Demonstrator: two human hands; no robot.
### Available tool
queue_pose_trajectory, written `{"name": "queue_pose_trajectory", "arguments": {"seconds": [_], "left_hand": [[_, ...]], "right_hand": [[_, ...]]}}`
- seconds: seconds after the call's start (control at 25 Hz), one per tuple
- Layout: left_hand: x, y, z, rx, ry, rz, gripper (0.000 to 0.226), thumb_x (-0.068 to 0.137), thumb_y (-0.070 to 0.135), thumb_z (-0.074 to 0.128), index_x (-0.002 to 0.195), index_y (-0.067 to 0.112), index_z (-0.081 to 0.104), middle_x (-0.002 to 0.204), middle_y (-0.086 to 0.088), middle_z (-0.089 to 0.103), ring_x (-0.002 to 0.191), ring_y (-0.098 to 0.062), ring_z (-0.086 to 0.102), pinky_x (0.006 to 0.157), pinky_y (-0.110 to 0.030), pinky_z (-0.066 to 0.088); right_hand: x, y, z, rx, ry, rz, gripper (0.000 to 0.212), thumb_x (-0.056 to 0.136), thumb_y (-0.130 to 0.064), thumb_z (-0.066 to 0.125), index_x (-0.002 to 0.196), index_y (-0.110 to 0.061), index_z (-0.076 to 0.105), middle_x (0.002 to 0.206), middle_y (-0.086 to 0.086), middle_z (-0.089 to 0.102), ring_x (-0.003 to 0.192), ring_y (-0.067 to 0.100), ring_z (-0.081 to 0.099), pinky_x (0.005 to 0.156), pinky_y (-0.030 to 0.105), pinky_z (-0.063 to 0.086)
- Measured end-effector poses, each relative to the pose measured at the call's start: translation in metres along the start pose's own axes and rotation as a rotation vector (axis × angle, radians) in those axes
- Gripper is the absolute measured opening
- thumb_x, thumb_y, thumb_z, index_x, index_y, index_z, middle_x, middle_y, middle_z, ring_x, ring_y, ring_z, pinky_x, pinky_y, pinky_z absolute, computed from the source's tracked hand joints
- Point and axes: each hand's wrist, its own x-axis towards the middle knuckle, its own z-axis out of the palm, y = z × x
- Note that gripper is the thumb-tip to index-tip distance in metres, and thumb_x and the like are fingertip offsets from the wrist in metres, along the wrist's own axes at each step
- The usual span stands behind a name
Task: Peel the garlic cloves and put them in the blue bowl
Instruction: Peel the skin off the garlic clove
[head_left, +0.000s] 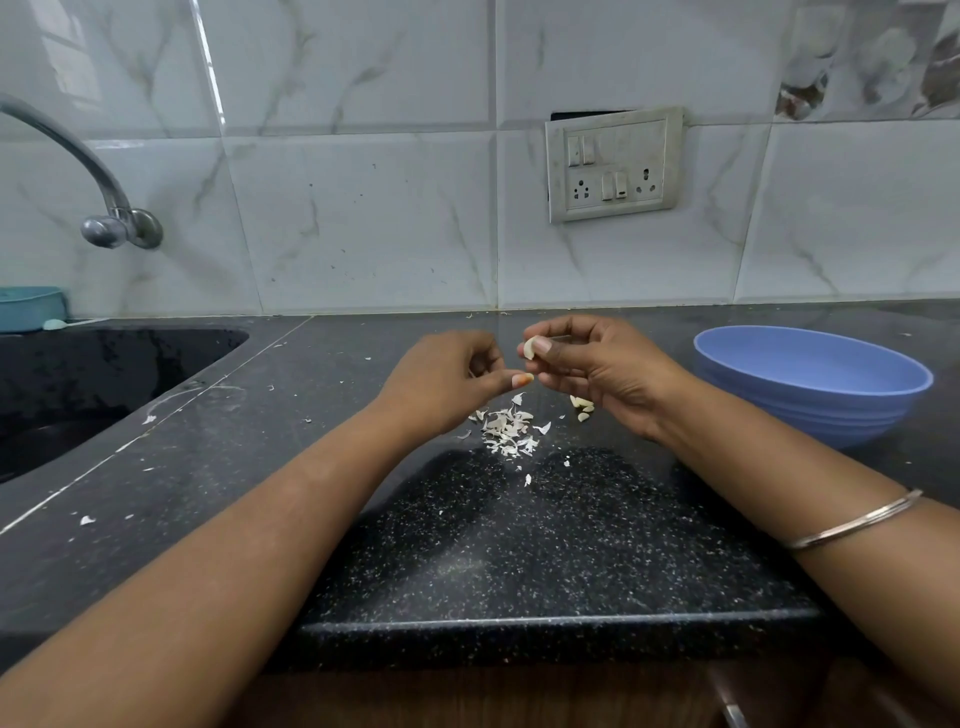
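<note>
Fingers and thumb of the right hand pinch a pale garlic clove above the black speckled stone table; left hand, fingers curled, holds nothing visible. White papery skins lie below the grip, loose cloves just beneath it, round blue plastic bowl to its right.

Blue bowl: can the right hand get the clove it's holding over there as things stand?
Probably yes. The right hand pinches the clove, and the blue bowl sits open on the counter beside it, nothing between.
</note>
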Motion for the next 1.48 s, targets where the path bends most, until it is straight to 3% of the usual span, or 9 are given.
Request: {"name": "queue_pose_trajectory", "arguments": {"seconds": [0.32,0.44,0.56,0.64,0.8,0.92,1.0,1.24,1.48], "left_hand": [[0.001,0.002,-0.002,-0.111,0.08,0.039,0.011,0.083,0.036,0.068,0.084,0.025,0.067,0.068,0.011,0.067,0.066,-0.003,0.063,0.066,-0.026,0.05],[0.0,0.004,-0.003,-0.196,0.08,0.021,0.008,0.085,0.026,0.068,0.087,0.019,0.071,0.072,0.002,0.072,0.067,-0.006,0.067,0.067,-0.022,0.05],[0.0,0.005,-0.003,-0.34,0.063,-0.048,0.007,0.085,0.022,0.069,0.088,0.016,0.072,0.074,-0.005,0.073,0.074,-0.019,0.071,0.068,-0.029,0.055],[0.0,0.006,-0.003,-0.383,0.053,-0.081,0.007,0.086,0.019,0.067,0.09,0.015,0.072,0.073,-0.005,0.072,0.07,-0.019,0.07,0.062,-0.026,0.053],[-0.001,0.007,-0.002,-0.38,0.071,-0.079,0.008,0.085,0.021,0.068,0.09,0.017,0.073,0.071,-0.002,0.073,0.073,-0.031,0.069,0.061,-0.033,0.052],[-0.002,0.007,-0.002,-0.32,0.105,-0.066,0.009,0.082,0.025,0.071,0.085,0.018,0.074,0.07,-0.001,0.073,0.072,-0.021,0.071,0.061,-0.026,0.051],[-0.001,0.007,-0.002,-0.259,0.142,-0.055,0.009,0.079,0.026,0.072,0.082,0.018,0.074,0.069,0.001,0.072,0.07,-0.014,0.07,0.066,-0.032,0.056],[-0.003,0.009,-0.005,-0.101,0.177,-0.001,0.008,0.076,0.028,0.07,0.074,0.02,0.069,0.064,0.007,0.066,0.064,-0.014,0.065,0.066,-0.037,0.056],[-0.005,0.012,-0.006,0.001,0.149,0.039,0.004,0.076,0.029,0.067,0.077,0.025,0.067,0.062,0.013,0.061,0.063,-0.006,0.062,0.063,-0.028,0.052]], "right_hand": [[-0.001,0.004,0.006,0.008,-0.021,-0.025,0.008,0.084,-0.003,0.065,0.09,-0.008,0.065,0.082,0.007,0.068,0.073,0.01,0.068,0.068,0.018,0.055],[-0.001,0.005,0.007,0.01,0.003,-0.056,0.009,0.083,-0.001,0.065,0.09,-0.006,0.064,0.079,0.009,0.069,0.073,0.012,0.068,0.074,0.021,0.056],[-0.001,0.007,0.007,0.032,0.013,-0.081,0.009,0.082,0.002,0.065,0.09,-0.003,0.064,0.083,0.013,0.069,0.076,0.015,0.068,0.077,0.023,0.058],[-0.001,0.007,0.008,0.048,0.015,-0.095,0.011,0.082,0.003,0.066,0.091,-0.001,0.063,0.085,0.014,0.069,0.077,0.015,0.069,0.077,0.023,0.057],[0.0,0.008,0.008,0.067,0.033,-0.111,0.012,0.08,0.005,0.068,0.09,-0.001,0.063,0.084,0.014,0.07,0.076,0.016,0.07,0.075,0.022,0.057],[-0.001,0.008,0.01,0.074,0.035,-0.112,0.011,0.078,0.005,0.069,0.086,-0.002,0.064,0.082,0.014,0.071,0.078,0.017,0.071,0.076,0.023,0.057],[-0.002,0.008,0.011,0.083,0.03,-0.112,0.011,0.078,0.006,0.069,0.084,-0.002,0.064,0.08,0.013,0.072,0.078,0.017,0.07,0.076,0.022,0.057],[-0.003,0.006,0.012,0.113,-0.001,-0.07,0.011,0.08,0.004,0.068,0.088,-0.001,0.063,0.081,0.012,0.072,0.076,0.016,0.071,0.075,0.021,0.057],[-0.001,0.007,0.011,0.067,0.013,-0.052,0.013,0.082,-0.002,0.068,0.095,-0.003,0.064,0.082,0.009,0.07,0.078,0.016,0.07,0.073,0.02,0.055]]}}
